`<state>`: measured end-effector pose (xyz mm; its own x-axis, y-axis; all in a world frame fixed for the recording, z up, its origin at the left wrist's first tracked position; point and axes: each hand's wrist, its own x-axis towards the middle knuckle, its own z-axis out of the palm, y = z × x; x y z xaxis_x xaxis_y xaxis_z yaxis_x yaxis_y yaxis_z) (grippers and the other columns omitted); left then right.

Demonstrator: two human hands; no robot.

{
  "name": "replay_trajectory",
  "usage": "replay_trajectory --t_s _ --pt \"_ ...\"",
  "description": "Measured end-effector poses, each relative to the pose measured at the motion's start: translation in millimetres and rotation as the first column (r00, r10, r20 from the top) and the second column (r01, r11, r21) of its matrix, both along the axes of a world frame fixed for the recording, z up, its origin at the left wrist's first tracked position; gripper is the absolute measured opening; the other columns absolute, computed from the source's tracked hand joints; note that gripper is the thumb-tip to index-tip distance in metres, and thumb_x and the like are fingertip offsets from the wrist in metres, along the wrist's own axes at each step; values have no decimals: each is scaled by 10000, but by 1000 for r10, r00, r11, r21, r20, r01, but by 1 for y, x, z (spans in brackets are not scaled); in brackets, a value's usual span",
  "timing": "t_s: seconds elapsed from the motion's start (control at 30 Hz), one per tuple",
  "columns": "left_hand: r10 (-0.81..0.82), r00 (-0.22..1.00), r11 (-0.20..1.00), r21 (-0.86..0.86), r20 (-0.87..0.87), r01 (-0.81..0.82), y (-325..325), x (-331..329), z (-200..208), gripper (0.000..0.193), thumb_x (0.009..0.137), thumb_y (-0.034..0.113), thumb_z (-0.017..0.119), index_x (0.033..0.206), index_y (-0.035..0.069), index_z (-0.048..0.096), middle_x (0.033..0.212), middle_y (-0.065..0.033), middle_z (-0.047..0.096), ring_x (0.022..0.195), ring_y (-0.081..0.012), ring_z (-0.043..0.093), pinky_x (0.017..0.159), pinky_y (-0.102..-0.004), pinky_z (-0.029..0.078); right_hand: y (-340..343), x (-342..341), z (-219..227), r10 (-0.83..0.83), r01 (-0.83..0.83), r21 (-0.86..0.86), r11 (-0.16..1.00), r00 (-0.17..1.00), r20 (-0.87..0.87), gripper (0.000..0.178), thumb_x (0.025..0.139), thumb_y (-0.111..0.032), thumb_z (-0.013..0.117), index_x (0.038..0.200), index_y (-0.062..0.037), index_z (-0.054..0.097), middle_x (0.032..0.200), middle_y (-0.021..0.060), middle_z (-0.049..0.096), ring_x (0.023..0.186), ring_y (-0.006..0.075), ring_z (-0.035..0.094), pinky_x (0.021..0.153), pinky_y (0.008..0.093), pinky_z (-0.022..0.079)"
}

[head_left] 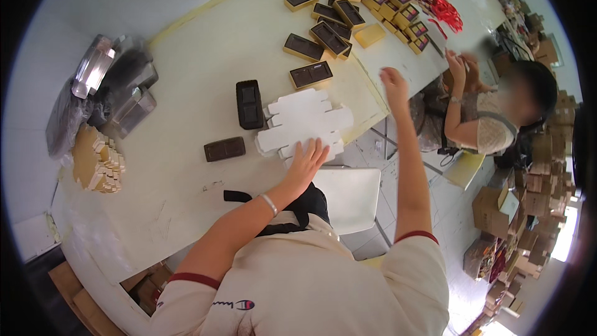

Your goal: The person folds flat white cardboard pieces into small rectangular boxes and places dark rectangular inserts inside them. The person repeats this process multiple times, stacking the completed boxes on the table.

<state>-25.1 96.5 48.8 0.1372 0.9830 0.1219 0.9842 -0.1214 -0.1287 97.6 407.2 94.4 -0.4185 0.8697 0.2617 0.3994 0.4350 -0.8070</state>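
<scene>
My left hand (307, 160) lies flat, fingers stretched out, on a stack of white die-cut box blanks (305, 118) at the table's near edge. Nothing is gripped in it. My right hand (395, 89) is raised off to the right, past the table edge; its fingers are curled and smeared, so their grip cannot be made out. Left of the blanks stands a black plastic tray insert (250, 104), with a dark brown insert (224, 149) lying nearer to me. A gold box with a dark insert (311, 74) sits just beyond the blanks.
More gold boxes (329, 37) with dark inserts crowd the far side, near a red ribbon heap (445, 14). Clear plastic packs (134, 112) and gold card blanks (96, 158) lie at left. A person (491, 109) sits at right, by a white stool (349, 198) and stacked cartons (495, 208).
</scene>
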Motion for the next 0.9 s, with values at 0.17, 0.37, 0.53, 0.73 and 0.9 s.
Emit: replay_trajectory --t_s 0.17,0.37,0.53,0.73,0.9 --pt "-25 999 1000 -13 40 25 3 -7 -14 628 835 225 597 1421 145 386 1383 -114 359 1252 -286 340 1008 -589 332 -140 129 -18 -217 236 -279 931 971 99 221 895 -215 563 797 -27 624 674 22 591 663 114 540 583 297 427" --pt "1 990 1000 -12 144 1 10 -7 -22 663 819 190 613 1435 156 368 1410 -98 373 1272 -277 360 992 -593 326 -458 273 -210 3 438 -406 802 677 736 272 883 -288 527 854 -65 681 870 188 673 852 379 639 774 478 498" --pt "85 990 991 -117 114 -72 26 -25 -21 765 796 189 658 1469 167 295 1483 -129 297 1360 -313 291 1022 -634 268 -618 237 -210 170 526 -795 302 790 588 340 783 -303 623 993 -47 703 969 188 688 940 353 653 846 425 503" --pt "-134 862 984 -40 489 176 -6 -26 68 659 845 279 662 1416 118 374 1447 -201 337 1333 -369 321 1052 -642 231 -612 210 -200 -21 543 -805 239 832 555 326 779 -292 627 985 -52 706 970 184 689 939 355 652 833 432 501" --pt "-176 212 631 -55 961 774 -40 -74 279 441 871 184 662 1247 1 522 1187 -133 578 1082 -273 578 930 -363 459 -563 223 -191 -148 601 -740 300 796 587 314 776 -283 631 978 -56 707 971 181 689 938 356 651 823 437 500"
